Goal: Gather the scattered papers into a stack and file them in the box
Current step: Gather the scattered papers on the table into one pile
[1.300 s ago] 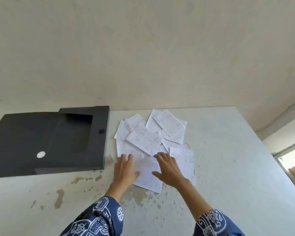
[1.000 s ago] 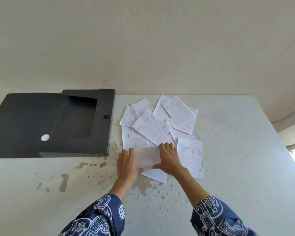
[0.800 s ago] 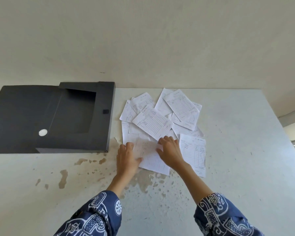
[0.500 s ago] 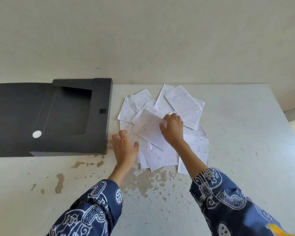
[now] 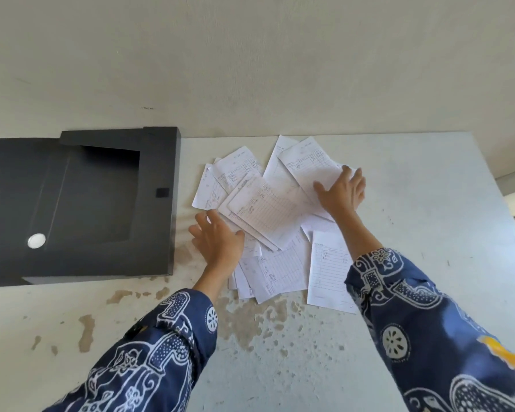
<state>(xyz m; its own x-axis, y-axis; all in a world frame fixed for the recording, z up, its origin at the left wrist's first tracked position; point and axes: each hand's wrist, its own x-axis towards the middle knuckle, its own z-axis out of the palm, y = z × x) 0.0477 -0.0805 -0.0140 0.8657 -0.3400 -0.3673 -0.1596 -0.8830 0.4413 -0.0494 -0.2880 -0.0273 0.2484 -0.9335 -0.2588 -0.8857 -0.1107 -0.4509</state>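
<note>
Gathering the scattered papers [image 5: 268,209] beside the open box [image 5: 101,203].

The sheets lay fanned on the desk [image 5: 428,233], just right of the box. The left hand [image 5: 220,242], fingers spread, rested at their near-left edge; the right hand [image 5: 341,191], also spread, pressed the far-right sheets. The left was nearer the box.

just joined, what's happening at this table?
A person is gathering loose papers spread on a white table. The right hand lies flat on the far sheets, and the left hand is open at the pile's near-left edge. The black file box lies open to the left, with no papers in it.
</note>
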